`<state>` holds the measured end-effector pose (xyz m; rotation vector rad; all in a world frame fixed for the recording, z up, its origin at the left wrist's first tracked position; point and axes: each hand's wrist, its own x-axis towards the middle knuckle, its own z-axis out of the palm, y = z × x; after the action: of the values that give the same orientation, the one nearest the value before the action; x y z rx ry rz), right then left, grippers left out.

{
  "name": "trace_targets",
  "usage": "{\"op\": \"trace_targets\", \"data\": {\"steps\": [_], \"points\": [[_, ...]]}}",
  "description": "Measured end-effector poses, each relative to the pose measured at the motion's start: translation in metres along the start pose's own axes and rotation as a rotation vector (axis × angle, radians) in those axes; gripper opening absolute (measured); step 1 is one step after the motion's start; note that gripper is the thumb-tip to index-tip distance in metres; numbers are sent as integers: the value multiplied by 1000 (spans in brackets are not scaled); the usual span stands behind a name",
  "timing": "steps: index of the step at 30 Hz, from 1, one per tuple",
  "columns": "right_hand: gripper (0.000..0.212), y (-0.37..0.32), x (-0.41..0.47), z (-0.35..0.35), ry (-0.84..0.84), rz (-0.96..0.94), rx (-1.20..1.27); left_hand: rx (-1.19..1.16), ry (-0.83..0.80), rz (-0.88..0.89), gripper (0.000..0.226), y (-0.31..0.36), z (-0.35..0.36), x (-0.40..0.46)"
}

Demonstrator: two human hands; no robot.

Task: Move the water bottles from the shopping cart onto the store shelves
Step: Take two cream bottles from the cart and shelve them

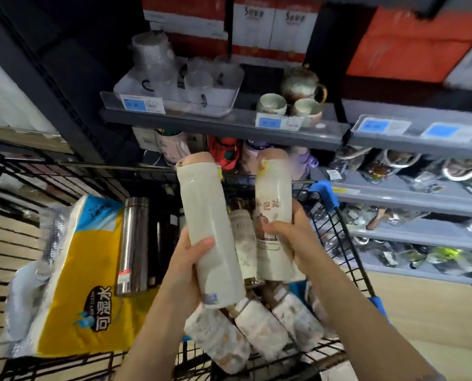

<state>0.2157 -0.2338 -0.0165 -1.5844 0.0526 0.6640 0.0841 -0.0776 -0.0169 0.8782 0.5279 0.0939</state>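
My left hand (184,266) grips a plain cream water bottle (207,224) and holds it upright above the cart. My right hand (290,235) grips a second cream bottle (273,204), this one printed with brown characters and a drawing. Both bottles are lifted over the black wire shopping cart (339,221). Several more cream bottles (259,328) lie on their sides in the cart below my hands. Another one (244,243) stands between the two held bottles. A steel bottle (132,243) stands in the cart to the left. Coloured bottles (226,152) fill the shelf behind the cart.
A yellow and blue pack of tissue (72,281) lies in the cart's left half. The grey shelf (224,125) above carries a tray of glass cups (191,83) and a ceramic tea set (301,92). Lower shelves at the right (410,199) hold bagged goods. Boxes line the top.
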Motion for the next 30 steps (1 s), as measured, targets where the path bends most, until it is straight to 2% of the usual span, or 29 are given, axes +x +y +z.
{"op": "trace_targets", "data": {"steps": [2, 5, 10, 12, 17, 24, 30], "points": [[66, -12, -11, -36, 8, -64, 106, 83, -17, 67, 94, -7, 38, 8], [61, -27, -29, -95, 38, -177, 170, 251, -39, 200, 74, -21, 101, 15], [66, -50, -55, -210, 109, -345, 121, 468, -37, 477, 78, -66, 213, 15], [58, -63, -65, -263, 150, -422, 78, 492, -17, 570, 79, -89, 264, 17], [59, -114, -86, -370, 205, -645, 60, 465, -26, 758, 77, -118, 384, 20], [52, -225, -98, -450, 228, -1031, 203, 640, 22, 1218, 78, -62, 515, 31], [77, -284, -85, -483, 362, -1152, 333, 890, 102, 1563, 80, -5, 574, 64]]}}
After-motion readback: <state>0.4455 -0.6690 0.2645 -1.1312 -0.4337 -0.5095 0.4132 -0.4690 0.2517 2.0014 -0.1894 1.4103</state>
